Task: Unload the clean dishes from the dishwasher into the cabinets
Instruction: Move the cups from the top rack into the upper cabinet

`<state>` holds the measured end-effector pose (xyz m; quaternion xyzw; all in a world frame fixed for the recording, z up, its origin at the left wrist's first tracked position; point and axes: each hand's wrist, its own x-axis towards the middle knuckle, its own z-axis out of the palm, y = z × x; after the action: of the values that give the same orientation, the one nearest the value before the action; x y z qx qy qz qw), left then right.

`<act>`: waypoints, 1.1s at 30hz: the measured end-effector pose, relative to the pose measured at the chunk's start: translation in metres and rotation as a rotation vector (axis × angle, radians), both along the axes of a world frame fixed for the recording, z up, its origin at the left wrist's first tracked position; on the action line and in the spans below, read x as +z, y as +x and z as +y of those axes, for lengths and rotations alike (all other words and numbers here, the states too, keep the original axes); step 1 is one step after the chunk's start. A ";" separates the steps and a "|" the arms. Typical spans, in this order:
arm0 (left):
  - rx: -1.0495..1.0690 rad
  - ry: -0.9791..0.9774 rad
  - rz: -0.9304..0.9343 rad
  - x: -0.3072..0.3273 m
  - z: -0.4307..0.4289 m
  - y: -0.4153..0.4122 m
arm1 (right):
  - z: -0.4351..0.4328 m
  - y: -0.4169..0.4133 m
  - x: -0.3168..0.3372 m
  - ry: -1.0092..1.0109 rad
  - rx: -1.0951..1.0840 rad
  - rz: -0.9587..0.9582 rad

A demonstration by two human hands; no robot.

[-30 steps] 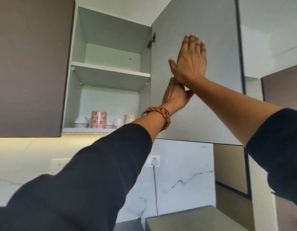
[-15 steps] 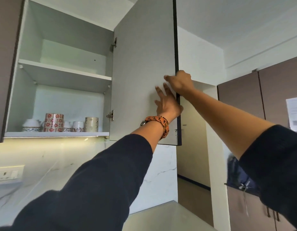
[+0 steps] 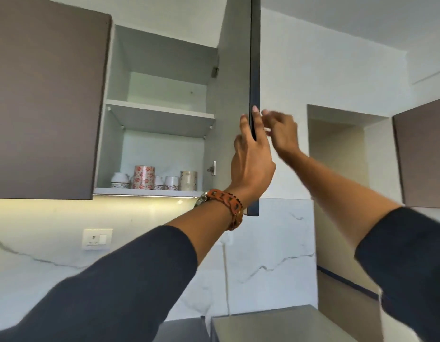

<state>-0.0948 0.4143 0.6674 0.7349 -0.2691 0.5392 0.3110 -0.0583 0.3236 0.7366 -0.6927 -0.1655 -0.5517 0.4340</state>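
Item: cabinet door (image 3: 235, 95), upper wall unit, seen nearly edge-on. Its long axis runs from 12 to 6 o'clock; the dark free edge is presented toward the camera, and the hinges are seen at 9 o'clock of that edge, against the cabinet (image 3: 162, 119) opening.

Left hand (image 3: 253, 159): set on the free edge below mid-height, fingers extended toward 12 o'clock and straddling the edge, thumb on the inner grey face. A loose pinch on the panel is judged, not a clenched hold. An orange bracelet (image 3: 228, 208) is worn at the wrist.

Right hand (image 3: 283, 134): placed at 3 o'clock of the edge, just beside it, fingers spread and nothing held. It is motion-blurred, so contact with the door cannot be told with certainty; it appears apart.

Contents: patterned cups and jars (image 3: 155, 180) are stored on the lower shelf, at 9 o'clock of the left hand and slightly below it. The upper shelf (image 3: 162, 114) is seen bare from below.

Governing relation: the opening lies at 9 o'clock of the grip, so closing would call for the edge to be swung that way. The left hand is the nearer and better placed for it.
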 end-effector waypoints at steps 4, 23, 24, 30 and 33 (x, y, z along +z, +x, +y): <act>0.156 -0.063 -0.060 -0.002 0.061 0.009 | 0.068 0.075 -0.033 -0.297 -0.039 0.233; 0.846 0.102 -0.032 -0.012 0.303 0.196 | 0.284 0.209 -0.073 -0.487 -0.190 0.043; 0.862 0.139 -0.040 -0.011 0.312 0.208 | 0.288 0.217 -0.073 -0.497 -0.216 0.041; 0.896 0.274 -0.002 -0.006 0.346 0.260 | 0.311 0.260 -0.072 -0.554 -0.319 0.063; 0.908 0.318 0.060 -0.004 0.358 0.283 | 0.316 0.280 -0.068 -0.623 -0.392 0.102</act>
<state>0.1886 0.7723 0.6631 0.8317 0.0087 0.5514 -0.0643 0.2219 0.6394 0.6689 -0.8367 -0.1678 -0.5124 0.0960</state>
